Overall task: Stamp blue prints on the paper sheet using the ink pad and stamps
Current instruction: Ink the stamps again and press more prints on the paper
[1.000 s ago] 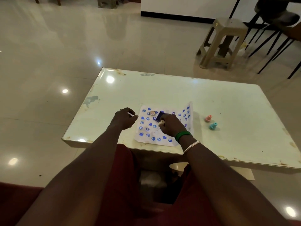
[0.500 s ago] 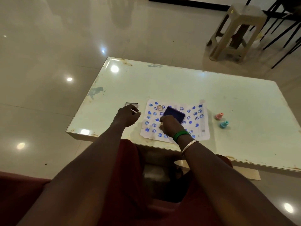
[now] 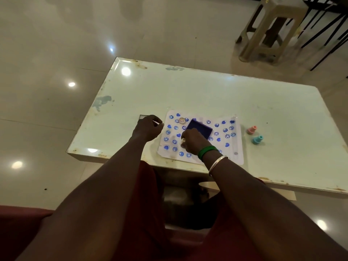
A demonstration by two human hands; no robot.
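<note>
Two hands work near the front edge of the table [image 3: 207, 95]. The right hand [image 3: 194, 141] pinches a pale stamp [image 3: 183, 143] upright against the paper sheet [image 3: 238, 149], its base on the sheet's front-left part among blue prints. The blue ink pad [image 3: 199, 129] lies on the sheet, touching the far side of that hand. The left hand [image 3: 148, 128], curled closed around a thin white piece, rests just off the sheet's left edge. Pink [image 3: 252, 129] and teal [image 3: 257, 139] stamps stand beside the sheet's right edge.
</note>
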